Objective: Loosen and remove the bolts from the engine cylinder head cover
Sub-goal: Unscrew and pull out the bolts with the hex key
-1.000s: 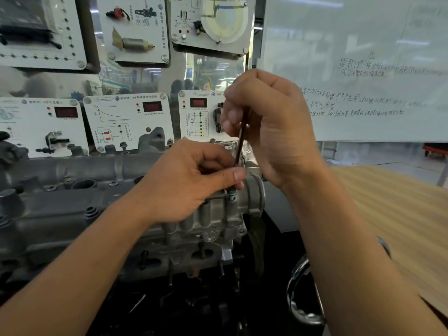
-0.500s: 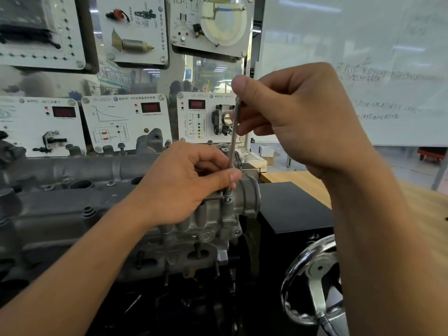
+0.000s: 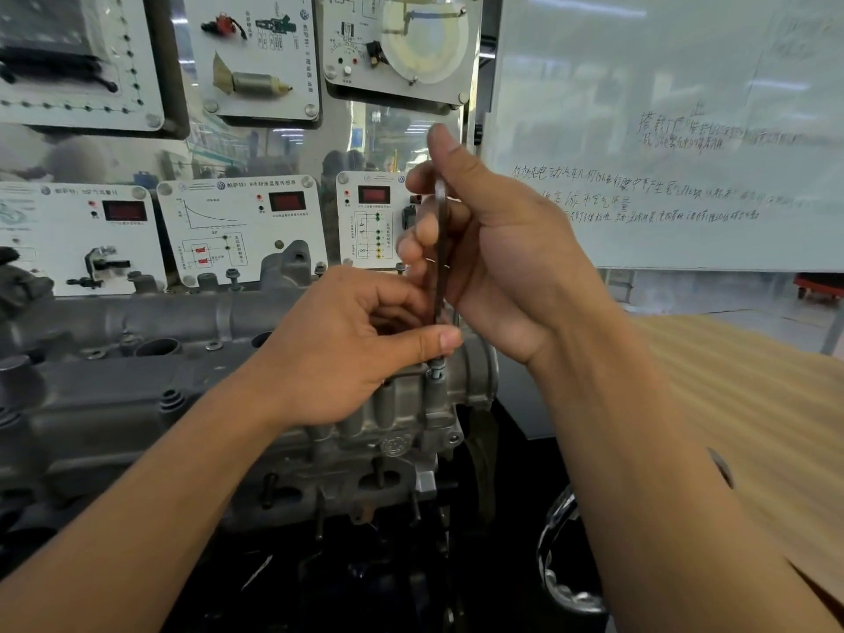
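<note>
Gripping the slim steel key (image 3: 439, 249) near its top, the right hand (image 3: 502, 267) sits at twelve o'clock from the bolt (image 3: 436, 366), while the nearer left hand (image 3: 347, 354) pinches the shaft's foot just above it. Key and bolt share one upright axis. The small bolt stands at the three o'clock end of the rough grey cast cylinder head cover (image 3: 114, 395).

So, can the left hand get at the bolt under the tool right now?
Probably yes. The left hand pinches the thin tool just above the bolt, thumb tip beside it. The tool, held upright by the right hand, covers only the bolt's head; its sides look free.
</note>
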A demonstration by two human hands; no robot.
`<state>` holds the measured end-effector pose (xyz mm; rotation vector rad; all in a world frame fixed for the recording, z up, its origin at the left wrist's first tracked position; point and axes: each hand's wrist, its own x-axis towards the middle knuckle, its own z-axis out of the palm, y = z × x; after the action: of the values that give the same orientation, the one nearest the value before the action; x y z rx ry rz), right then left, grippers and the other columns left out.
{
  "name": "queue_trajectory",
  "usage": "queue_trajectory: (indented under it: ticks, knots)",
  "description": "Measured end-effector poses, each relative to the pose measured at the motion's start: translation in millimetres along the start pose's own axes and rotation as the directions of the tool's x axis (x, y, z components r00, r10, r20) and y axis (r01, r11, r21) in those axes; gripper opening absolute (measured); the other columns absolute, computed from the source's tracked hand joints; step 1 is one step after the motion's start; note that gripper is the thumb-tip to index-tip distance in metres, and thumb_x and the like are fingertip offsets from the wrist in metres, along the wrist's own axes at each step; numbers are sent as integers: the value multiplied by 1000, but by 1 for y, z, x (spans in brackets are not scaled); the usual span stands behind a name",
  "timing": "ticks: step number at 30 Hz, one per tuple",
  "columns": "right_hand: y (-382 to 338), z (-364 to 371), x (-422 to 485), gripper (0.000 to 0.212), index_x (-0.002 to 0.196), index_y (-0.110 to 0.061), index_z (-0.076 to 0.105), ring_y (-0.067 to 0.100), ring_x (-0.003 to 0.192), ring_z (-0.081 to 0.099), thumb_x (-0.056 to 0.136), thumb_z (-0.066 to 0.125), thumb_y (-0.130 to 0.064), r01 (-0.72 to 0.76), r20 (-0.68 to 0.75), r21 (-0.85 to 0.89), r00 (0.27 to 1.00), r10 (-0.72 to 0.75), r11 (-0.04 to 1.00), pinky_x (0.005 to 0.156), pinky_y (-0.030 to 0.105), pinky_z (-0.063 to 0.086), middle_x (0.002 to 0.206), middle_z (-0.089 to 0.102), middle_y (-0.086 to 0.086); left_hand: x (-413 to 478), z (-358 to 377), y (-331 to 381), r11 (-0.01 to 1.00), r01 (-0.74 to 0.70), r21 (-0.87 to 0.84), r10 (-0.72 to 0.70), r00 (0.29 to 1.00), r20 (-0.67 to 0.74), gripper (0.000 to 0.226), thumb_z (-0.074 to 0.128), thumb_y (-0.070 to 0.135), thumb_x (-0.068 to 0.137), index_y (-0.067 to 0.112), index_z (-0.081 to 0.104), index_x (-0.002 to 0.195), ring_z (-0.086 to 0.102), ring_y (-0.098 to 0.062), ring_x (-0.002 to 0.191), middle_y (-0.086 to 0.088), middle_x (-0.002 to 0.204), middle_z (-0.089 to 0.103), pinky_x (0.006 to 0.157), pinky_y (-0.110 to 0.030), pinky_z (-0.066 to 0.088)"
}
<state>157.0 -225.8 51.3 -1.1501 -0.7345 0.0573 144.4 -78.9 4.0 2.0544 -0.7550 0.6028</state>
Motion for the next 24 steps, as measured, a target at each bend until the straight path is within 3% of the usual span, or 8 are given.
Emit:
queue_trajectory:
  ticks: [2,6,10,13,15,20,22,24]
  knots:
    - [1,2,1,29,79,-13,62,14,50,55,99,60,-34,-31,-7,26,999,32,999,53,24,45,49,53,-1,0,-1,-1,1000,-5,-5,5,1000,22,25,72,32,80,8,78,84,74,-18,76,-2,79,77,78,-36,60]
    - [-2,3,1,24,81,-14,67,14,50,53,96,63,-32,-15,-33,-36,999,14,999,55,27,43,50,52,-1,-1,-1,-1,998,-1,-56,5,997,70,23,68,23,87,2,75,91,74,-10,86,2,86,78,82,-25,59]
    - [-4,0,0,27,80,-16,68,13,50,53,98,60,-34,10,-85,-95,996,-18,995,56,30,36,50,52,-2,-2,-3,-1,992,28,-123,-17,996,90,18,61,23,92,16,74,101,74,-10,92,4,91,78,86,-25,59]
    - [-3,-1,-1,27,78,-14,70,14,52,56,96,63,-33,68,-137,-153,987,-89,986,50,25,45,53,59,1,-2,-3,0,994,14,-111,-5,997,83,19,60,25,92,19,74,103,73,-8,92,7,91,78,86,-24,58]
    - [-4,-4,-2,24,76,-14,72,15,58,63,91,71,-33,117,-154,-236,976,-156,965,54,24,50,62,68,3,-2,-3,0,994,10,-112,-2,997,73,20,60,26,91,19,75,103,73,-6,92,8,90,78,85,-19,56]
    - [-10,-11,-5,16,90,-10,75,18,76,75,84,79,-24,207,-73,-454,961,-268,866,67,30,55,81,78,4,-1,-2,0,988,29,-151,-19,998,66,18,61,27,89,23,74,101,74,-7,89,7,88,78,81,-21,58]
    - [-12,-11,-6,8,90,-13,74,18,78,74,90,73,-21,219,-16,-463,967,-256,859,65,26,53,84,78,3,-1,-2,0,985,39,-167,-28,997,71,16,62,25,89,23,73,100,74,-7,88,6,88,78,79,-21,59]
    - [-12,-9,-7,14,89,-15,73,18,81,73,97,63,-18,218,50,-426,975,-218,878,63,24,52,87,78,2,-1,-3,1,985,44,-166,-32,997,74,15,62,23,90,21,74,99,74,-9,88,5,88,78,80,-23,60]
